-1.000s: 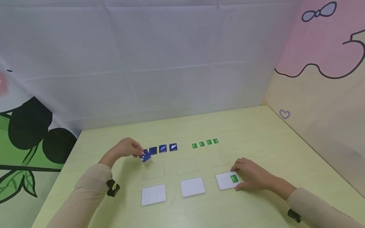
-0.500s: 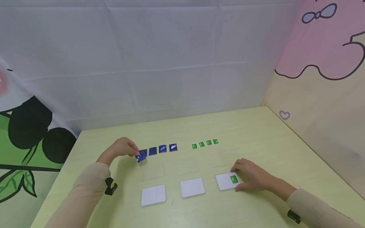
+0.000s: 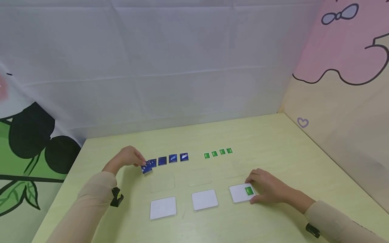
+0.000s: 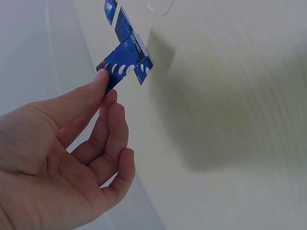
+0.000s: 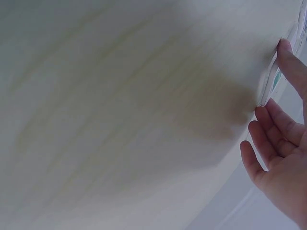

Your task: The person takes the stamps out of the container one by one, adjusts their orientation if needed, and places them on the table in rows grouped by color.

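Observation:
My left hand [image 3: 129,157] pinches a small blue card [image 3: 146,168] between thumb and forefinger. A row of white moon-like shapes is printed on that card [image 4: 117,62] in the left wrist view. It overlaps the leftmost of several blue cards [image 3: 162,161] lying in a row. On the right, my right hand [image 3: 268,185] grips a white rounded rectangle [image 3: 237,193] by its opposite edges with thumb and fingers. A small green card [image 3: 249,191] lies on its right part. In the right wrist view, the white rectangle [image 5: 269,79] appears edge-on, partly hidden by the fingers.
Two more white rounded rectangles [image 3: 163,208] lie along the front of the pale table [image 3: 206,229]. Faint clear rounded rectangles [image 3: 200,177] lie behind them. Several small green cards [image 3: 222,152] form a row at the back. A white cloth wall [image 3: 182,84] stands behind the table.
My left hand has moved left with the blue card, uncovering more of the leftmost card in the row. The right hand keeps its place at the white rectangle.

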`<state>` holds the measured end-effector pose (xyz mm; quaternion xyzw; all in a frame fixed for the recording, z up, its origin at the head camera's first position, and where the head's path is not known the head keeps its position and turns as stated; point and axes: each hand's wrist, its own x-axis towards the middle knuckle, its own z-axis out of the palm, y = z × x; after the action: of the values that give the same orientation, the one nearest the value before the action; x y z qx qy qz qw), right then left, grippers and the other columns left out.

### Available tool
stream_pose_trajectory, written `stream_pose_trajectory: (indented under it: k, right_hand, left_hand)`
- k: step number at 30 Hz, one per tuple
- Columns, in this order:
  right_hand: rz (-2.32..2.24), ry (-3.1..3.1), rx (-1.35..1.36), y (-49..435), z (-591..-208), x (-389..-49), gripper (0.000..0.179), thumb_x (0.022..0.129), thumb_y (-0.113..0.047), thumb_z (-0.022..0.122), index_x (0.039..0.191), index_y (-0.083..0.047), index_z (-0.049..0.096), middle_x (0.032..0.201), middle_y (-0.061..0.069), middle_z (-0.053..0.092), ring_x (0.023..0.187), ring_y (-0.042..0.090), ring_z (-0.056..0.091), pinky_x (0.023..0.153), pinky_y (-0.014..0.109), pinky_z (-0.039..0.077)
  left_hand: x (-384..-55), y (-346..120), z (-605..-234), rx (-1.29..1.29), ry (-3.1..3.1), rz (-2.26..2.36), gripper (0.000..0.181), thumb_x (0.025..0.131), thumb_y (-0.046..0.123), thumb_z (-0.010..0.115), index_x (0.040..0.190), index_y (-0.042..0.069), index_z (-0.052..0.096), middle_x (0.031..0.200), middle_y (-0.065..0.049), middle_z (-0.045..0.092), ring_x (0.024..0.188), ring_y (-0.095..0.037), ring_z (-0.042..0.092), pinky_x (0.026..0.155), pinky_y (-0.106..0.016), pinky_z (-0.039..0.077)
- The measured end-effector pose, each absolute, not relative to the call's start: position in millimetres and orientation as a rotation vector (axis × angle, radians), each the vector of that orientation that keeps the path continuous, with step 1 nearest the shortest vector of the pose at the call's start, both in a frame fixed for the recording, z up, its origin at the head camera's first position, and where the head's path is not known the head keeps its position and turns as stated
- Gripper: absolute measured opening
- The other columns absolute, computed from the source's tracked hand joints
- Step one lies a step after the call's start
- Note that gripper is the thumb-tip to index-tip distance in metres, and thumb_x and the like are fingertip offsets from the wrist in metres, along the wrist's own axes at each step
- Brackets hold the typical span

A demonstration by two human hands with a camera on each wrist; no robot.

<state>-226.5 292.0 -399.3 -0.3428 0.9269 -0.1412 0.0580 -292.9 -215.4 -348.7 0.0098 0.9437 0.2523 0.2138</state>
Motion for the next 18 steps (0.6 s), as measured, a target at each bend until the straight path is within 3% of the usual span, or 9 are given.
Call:
stream_pose_trajectory:
  k: [18]
  right_hand:
    - [-0.441, 2.817, -1.057, 292.2, -400.1, -225.9, 0.053, 0.07, -0.045, 0.082, 0.109, -0.013, 0.065, 0.107, -0.006, 0.063, 0.1, 0.011, 0.053, 0.091, 0.038, 0.049]
  left_hand:
    - [-298.9, -223.0, -346.6, 0.03, 2.643, 0.616, 0.015, 0.083, 0.014, 0.071, 0.09, 0.001, 0.074, 0.081, -0.013, 0.072, 0.072, -0.014, 0.063, 0.077, -0.04, 0.052]
